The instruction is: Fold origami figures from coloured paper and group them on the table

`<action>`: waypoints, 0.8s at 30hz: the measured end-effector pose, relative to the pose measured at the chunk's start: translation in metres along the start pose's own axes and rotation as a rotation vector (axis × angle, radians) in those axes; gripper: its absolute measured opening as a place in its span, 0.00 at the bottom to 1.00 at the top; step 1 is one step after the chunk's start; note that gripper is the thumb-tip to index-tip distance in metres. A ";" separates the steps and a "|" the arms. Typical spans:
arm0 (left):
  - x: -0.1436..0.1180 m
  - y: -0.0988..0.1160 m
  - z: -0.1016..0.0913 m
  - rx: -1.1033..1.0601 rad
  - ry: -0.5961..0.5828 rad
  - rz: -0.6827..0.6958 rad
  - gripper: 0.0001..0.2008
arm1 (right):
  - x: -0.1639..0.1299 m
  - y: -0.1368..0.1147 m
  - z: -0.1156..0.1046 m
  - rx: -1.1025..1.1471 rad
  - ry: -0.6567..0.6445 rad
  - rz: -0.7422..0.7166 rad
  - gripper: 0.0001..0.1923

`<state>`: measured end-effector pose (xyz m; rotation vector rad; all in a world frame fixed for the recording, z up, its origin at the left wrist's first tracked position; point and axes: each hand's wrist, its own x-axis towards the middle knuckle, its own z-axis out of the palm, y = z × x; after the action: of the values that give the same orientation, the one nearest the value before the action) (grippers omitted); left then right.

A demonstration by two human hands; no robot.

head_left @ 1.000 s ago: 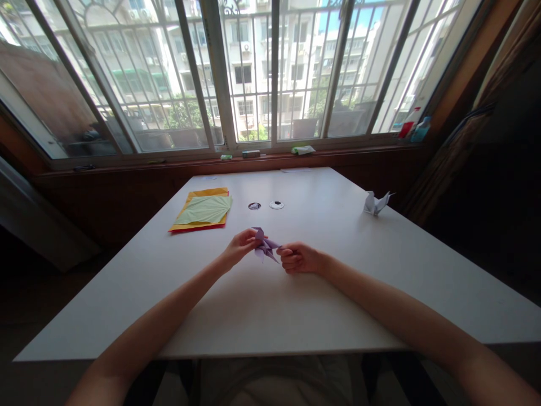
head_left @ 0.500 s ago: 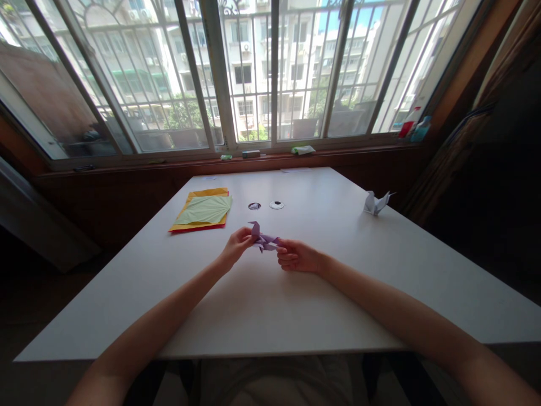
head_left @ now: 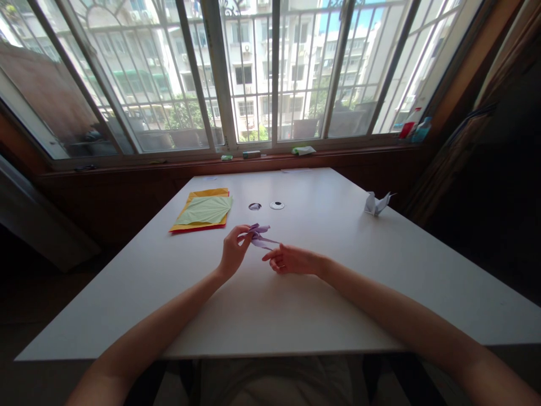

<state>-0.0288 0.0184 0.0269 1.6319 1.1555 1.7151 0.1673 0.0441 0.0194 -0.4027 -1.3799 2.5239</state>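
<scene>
Two hands over a white table (head_left: 270, 316). Left hand (head_left: 235, 248) pinching purple folded paper (head_left: 259, 234) between thumb and fingertips, clear of right palm. Right hand (head_left: 293, 259) just right of it, fingers loosely curled, index pointing left below the paper's thin tip. Right thumb on that tip or merely beside it: cannot tell. Part of purple paper hidden behind left fingers; folds too small to read. Left forearm (head_left: 160, 324) and right forearm (head_left: 393, 301) cut off at the frame's lower edge.

Around: green sheet (head_left: 205, 210) beyond and left of left fingers, covering much of yellow sheet (head_left: 209, 193); only a rim of red sheet (head_left: 198, 229) showing. Left round insert (head_left: 255, 207) straight beyond left fingertips, contents unclear. Right round insert (head_left: 276, 205) beyond the right fingers. White folded paper (head_left: 376, 204) well right of and beyond right fingers, near table's side edge. Far past the fingers: green-white packet (head_left: 303, 150) and small box (head_left: 251, 154) on the sill, labels unreadable; red bottle (head_left: 407, 130) and blue bottle (head_left: 421, 131) farther right, blurred.
</scene>
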 end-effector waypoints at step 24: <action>-0.009 -0.004 0.009 -0.044 -0.047 -0.178 0.09 | 0.009 0.007 0.018 -0.298 0.536 -0.349 0.11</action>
<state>-0.0196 0.0152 0.0180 1.4880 1.1941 1.5707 0.1515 0.0290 0.0214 -0.7524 -1.4458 1.7629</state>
